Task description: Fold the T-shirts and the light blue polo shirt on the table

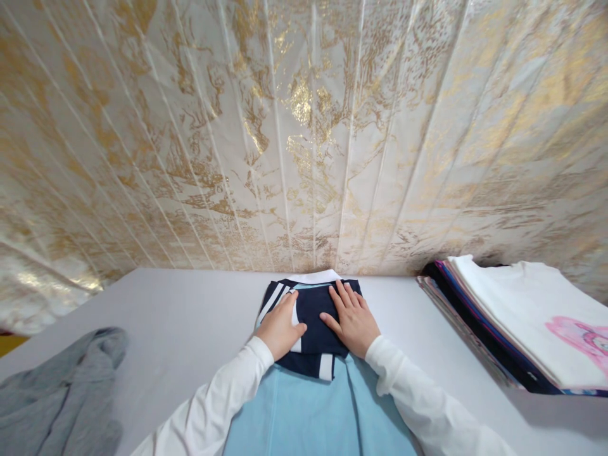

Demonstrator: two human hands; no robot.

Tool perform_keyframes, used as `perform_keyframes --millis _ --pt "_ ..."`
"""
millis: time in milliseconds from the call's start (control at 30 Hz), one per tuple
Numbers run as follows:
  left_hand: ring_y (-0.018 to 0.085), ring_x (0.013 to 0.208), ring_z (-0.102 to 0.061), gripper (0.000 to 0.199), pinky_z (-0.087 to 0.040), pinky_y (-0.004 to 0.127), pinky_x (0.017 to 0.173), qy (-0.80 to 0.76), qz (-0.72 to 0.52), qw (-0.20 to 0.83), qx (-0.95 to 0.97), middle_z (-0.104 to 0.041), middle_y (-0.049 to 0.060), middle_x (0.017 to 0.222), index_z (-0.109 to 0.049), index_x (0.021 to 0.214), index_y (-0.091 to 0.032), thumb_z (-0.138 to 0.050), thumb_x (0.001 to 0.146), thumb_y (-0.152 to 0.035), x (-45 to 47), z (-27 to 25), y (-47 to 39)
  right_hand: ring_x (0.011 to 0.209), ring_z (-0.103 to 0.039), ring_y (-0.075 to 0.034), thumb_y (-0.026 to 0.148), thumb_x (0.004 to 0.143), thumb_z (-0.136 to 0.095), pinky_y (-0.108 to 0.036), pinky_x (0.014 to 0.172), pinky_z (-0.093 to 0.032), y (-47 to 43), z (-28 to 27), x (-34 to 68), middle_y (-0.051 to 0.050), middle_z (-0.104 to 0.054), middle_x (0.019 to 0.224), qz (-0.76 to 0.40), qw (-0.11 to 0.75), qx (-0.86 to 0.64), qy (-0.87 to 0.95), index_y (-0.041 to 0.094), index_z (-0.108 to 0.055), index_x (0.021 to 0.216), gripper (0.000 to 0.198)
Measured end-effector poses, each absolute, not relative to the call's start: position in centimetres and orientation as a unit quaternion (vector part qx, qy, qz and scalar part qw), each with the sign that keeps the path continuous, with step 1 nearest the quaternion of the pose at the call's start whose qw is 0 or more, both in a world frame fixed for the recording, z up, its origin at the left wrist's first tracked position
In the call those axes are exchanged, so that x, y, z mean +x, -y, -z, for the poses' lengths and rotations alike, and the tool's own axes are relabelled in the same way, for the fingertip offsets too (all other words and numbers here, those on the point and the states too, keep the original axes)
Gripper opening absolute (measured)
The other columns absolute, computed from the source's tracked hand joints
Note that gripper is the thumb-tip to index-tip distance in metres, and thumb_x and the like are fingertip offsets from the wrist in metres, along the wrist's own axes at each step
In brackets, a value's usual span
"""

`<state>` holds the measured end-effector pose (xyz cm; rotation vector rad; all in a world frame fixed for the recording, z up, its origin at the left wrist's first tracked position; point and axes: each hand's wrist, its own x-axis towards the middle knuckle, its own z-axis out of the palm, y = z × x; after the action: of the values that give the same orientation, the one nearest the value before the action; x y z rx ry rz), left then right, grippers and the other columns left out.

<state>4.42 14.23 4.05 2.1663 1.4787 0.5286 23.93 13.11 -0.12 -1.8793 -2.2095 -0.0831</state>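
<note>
A light blue garment (pixel 304 411) with navy and white parts lies on the table in front of me. Its white collar (pixel 314 277) points toward the far edge, and a navy sleeve (pixel 316 310) is folded across the upper part, with a white-banded cuff (pixel 326 367) below. My left hand (pixel 281 325) presses on the white stripes at the left side, thumb apart from the fingers. On the right side of the navy cloth, my right hand (pixel 352 318) rests flat with its fingers spread. Neither hand is gripping the cloth.
A stack of folded clothes stands at the right, topped by a white shirt (pixel 532 316) with a pink print. At the left lies a grey garment (pixel 66 392) with a zipper. Gold-patterned pale fabric (pixel 304 139) hangs behind the white table (pixel 180 329).
</note>
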Motion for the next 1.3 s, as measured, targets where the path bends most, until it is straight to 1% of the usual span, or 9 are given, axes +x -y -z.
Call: perform_keyframes --millis 100,233,567,700,800,933,1067,1167,1300 --pt "0.023 0.135 -0.030 0.071 -0.025 0.036 0.111 -0.538 -0.172 0.227 0.793 -0.033 0.016 0.146 -0.035 0.138 -0.012 -0.060 0.072 -0.013 4.3 -3.9 -13.5 0.138 -0.020 -0.029 0.062 0.089 -0.029 -0.043 0.107 -0.023 -13.1 0.0 23.9 -0.011 -0.021 0.152 0.029 0.121 -0.644 0.755 0.014 -0.034 0.142 0.072" --pt "0.023 0.135 -0.028 0.075 -0.025 0.037 0.111 -0.541 -0.152 0.211 0.800 -0.030 0.016 0.147 -0.030 0.140 -0.011 -0.061 0.072 -0.014 4.1 -3.7 -13.2 0.139 -0.019 -0.030 0.063 0.089 -0.029 -0.043 0.108 -0.023 -13.1 0.0 24.0 -0.011 -0.019 0.152 0.022 0.115 -0.640 0.760 0.014 -0.033 0.142 0.073" --pt "0.021 0.135 -0.030 0.063 -0.029 0.033 0.109 -0.537 -0.124 0.143 0.822 -0.031 0.016 0.147 -0.029 0.141 -0.009 -0.051 0.081 -0.009 4.2 -3.8 -13.4 0.138 -0.019 -0.031 0.067 0.086 -0.032 -0.050 0.108 -0.021 -12.5 -0.6 24.7 -0.011 -0.014 0.153 0.005 0.124 -0.595 0.794 0.016 -0.024 0.146 0.079" --pt "0.031 0.120 -0.050 0.056 -0.043 0.041 0.098 -0.547 -0.097 0.123 0.822 -0.035 0.019 0.143 -0.037 0.136 -0.010 -0.053 0.082 -0.012 4.2 -4.3 -12.8 0.139 -0.016 -0.034 0.069 0.084 -0.034 -0.057 0.108 -0.017 -12.2 -1.1 25.1 -0.008 -0.018 0.153 -0.005 0.092 -0.568 0.818 0.021 -0.024 0.146 0.079" --pt "0.031 0.104 -0.060 0.054 -0.048 0.042 0.088 -0.559 -0.117 0.080 0.817 -0.041 0.020 0.134 -0.041 0.132 -0.010 -0.057 0.080 -0.014 4.5 -5.3 -12.1 0.140 -0.011 -0.033 0.067 0.084 -0.037 -0.056 0.109 -0.017 -11.9 -1.6 25.0 -0.010 -0.017 0.153 0.007 0.093 -0.561 0.822 0.018 -0.024 0.146 0.080" --pt "0.024 0.113 -0.053 0.045 -0.042 0.036 0.096 -0.492 -0.174 0.013 0.853 -0.046 0.014 0.128 -0.046 0.126 -0.012 -0.045 0.082 -0.002 5.1 -5.5 -12.4 0.141 -0.006 -0.027 0.065 0.086 -0.036 -0.047 0.112 -0.019 -10.5 -2.0 23.9 -0.010 -0.011 0.154 -0.002 0.109 -0.541 0.834 0.014 -0.020 0.146 0.081" --pt "0.022 0.128 -0.040 0.045 -0.033 0.038 0.106 -0.410 -0.118 0.038 0.903 -0.044 0.011 0.139 -0.042 0.133 -0.014 -0.039 0.089 -0.007 5.2 -3.3 -13.9 0.141 -0.006 -0.026 0.061 0.088 -0.034 -0.046 0.113 -0.018 -9.0 -1.6 22.7 -0.010 -0.009 0.153 -0.043 0.095 -0.516 0.850 0.013 -0.018 0.146 0.077" --pt "0.022 0.136 -0.027 0.047 -0.027 0.041 0.109 -0.403 -0.097 0.051 0.909 -0.034 0.011 0.146 -0.036 0.138 -0.013 -0.038 0.091 -0.014 4.8 -2.0 -14.5 0.141 -0.005 -0.028 0.061 0.088 -0.035 -0.051 0.112 -0.016 -8.2 -1.2 22.7 -0.008 -0.006 0.153 -0.061 0.087 -0.508 0.854 0.020 -0.017 0.147 0.074" --pt "0.022 0.138 -0.021 0.049 -0.023 0.042 0.110 -0.408 -0.086 0.058 0.907 -0.025 0.011 0.150 -0.033 0.141 -0.014 -0.037 0.092 -0.017 4.4 -1.6 -14.7 0.140 -0.003 -0.030 0.061 0.088 -0.037 -0.057 0.110 -0.014 -7.4 -1.4 23.3 -0.004 -0.003 0.154 -0.089 0.084 -0.500 0.857 0.034 -0.014 0.146 0.068"
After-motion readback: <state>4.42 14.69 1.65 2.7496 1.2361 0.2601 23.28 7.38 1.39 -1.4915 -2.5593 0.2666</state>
